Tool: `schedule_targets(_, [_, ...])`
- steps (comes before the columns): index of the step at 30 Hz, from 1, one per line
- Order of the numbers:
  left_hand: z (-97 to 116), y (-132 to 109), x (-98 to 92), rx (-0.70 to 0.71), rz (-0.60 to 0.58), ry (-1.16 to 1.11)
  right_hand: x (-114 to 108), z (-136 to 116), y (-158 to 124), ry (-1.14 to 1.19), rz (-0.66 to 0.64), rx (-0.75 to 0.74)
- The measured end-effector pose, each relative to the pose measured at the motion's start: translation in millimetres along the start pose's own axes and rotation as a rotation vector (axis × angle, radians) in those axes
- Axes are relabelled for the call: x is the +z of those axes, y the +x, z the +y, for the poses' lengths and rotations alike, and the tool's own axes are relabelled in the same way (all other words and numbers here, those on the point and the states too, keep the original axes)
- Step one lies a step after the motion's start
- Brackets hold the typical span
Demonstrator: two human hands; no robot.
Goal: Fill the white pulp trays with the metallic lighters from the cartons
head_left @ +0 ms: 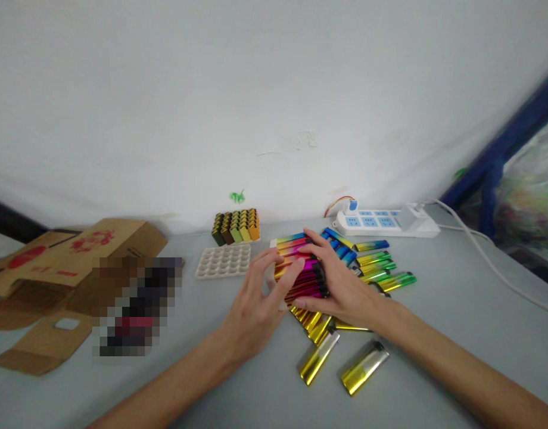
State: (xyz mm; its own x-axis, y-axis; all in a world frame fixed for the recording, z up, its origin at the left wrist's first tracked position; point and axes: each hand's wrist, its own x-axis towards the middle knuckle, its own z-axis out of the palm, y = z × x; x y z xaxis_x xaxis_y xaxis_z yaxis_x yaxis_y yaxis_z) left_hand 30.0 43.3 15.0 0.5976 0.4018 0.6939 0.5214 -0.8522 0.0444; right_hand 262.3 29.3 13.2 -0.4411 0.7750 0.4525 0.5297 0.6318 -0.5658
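The left hand (pixel 255 307) and right hand (pixel 343 286) press a lighter bundle (pixel 310 275) between them at mid-bench (pixel 435 339), the left with curled fingertips, the right cupped over its right side. The bundle is glossy metallic, rainbow to magenta, with black caps. 2 gold lighters (pixel 364 368) lie loose nearby.

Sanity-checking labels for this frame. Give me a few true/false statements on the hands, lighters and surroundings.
1. The left hand and right hand both touch the bunch of shiny rainbow-coloured lighters. True.
2. Two loose gold metallic lighters lie nearest the camera. True.
3. The white power strip sits on the brown cardboard box. False: it lies on the grey table, far right of the box.
4. The white dimpled plastic tray is packed with lighters. False: its pockets show bare.
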Motion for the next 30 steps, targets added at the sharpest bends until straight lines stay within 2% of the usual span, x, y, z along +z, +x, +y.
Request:
schedule_targets(6, [1.0,1.3,2.4,0.037,-0.016,0.018,-0.7,4.1,-2.2,0.002,-0.009,-0.054])
schedule_targets(15, [9.3,0.6,-1.3,0.053,-0.028,0.031,-4.4,1.0,-7.0,0.059,-0.005,0.045])
schedule_targets(25, [16.1,7.3,5.7,0.046,-0.049,0.064,-5.2,-9.8,4.2,0.177,0.225,0.155])
schedule_targets(30, [12.6,7.4,11.7,0.065,0.012,-0.032,-6.5,-11.8,6.8,0.128,0.319,0.164])
